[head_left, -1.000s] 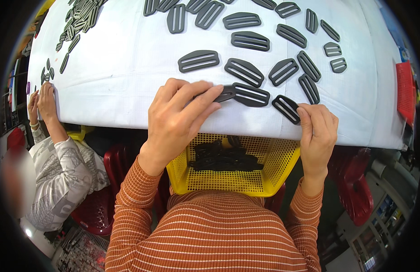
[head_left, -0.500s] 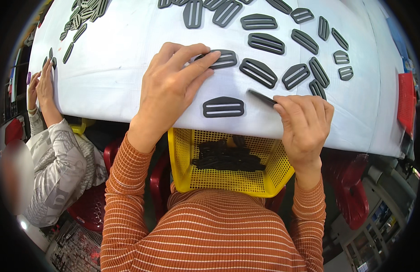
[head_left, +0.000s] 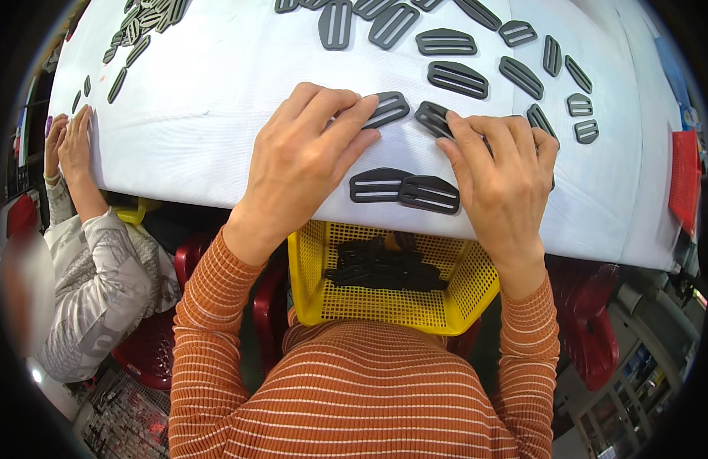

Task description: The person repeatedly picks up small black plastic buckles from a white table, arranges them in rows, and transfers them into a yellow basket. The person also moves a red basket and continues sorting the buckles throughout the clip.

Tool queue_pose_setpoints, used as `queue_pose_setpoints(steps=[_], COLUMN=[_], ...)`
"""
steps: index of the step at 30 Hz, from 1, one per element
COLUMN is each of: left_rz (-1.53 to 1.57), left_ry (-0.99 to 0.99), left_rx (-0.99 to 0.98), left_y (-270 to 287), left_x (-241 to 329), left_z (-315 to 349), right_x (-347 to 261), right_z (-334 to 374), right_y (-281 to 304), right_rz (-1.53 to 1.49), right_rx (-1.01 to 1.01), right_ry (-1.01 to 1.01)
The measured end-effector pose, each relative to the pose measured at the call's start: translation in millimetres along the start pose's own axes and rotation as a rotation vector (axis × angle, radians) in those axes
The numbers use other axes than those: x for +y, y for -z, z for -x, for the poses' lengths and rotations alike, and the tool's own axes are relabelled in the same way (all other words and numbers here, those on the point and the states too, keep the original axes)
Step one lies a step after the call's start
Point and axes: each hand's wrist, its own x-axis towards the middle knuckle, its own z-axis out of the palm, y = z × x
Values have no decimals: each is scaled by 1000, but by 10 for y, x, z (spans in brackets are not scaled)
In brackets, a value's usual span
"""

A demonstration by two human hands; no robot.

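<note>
My left hand (head_left: 312, 145) pinches a dark grey slotted strap buckle (head_left: 388, 109) at its left end, close over the white table. To its right, my right hand (head_left: 503, 157) has thumb and fingers closed on another strap buckle (head_left: 433, 118); its right part is hidden by the fingers. Between my hands and the near table edge lie two flat buckles, a left one (head_left: 375, 186) and a right one (head_left: 432, 194) whose end overlaps it. Beyond my hands, several more buckles (head_left: 457, 79) lie spread over the cloth.
A yellow perforated basket (head_left: 312, 294) with a pile of dark buckles (head_left: 384, 264) stands against the table's near edge. A heap of buckles (head_left: 147, 23) lies far left, near a co-worker's hands (head_left: 75, 149). A red basket (head_left: 683, 180) is at the right edge.
My right hand has laid its buckle beside the near one, overlapping it, then moved up and taken hold of another. My left hand still holds its buckle, now slightly tilted.
</note>
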Motion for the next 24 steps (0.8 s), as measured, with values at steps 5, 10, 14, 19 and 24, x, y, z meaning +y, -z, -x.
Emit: queue_pose_setpoints(steps=[5,10,14,19,24], left_rz=[-4,209,104,139,191], left_ry=[-22,248,239,286,1], left_rx=[72,-23,103,99,71], left_y=[66,129,183,264,-62], left_x=[30,49,-98,-154,-47], left_z=[6,83,19,-55,-341], right_x=[32,280,664,752,552], right_z=[31,75,42,85,60], right_y=[147,186,363,244,170], right_rz=[-287,-415,-308,-170,-330], right_rx=[-118,-96,-217,-134,-98], right_ry=[-127,-213,-44,135,10])
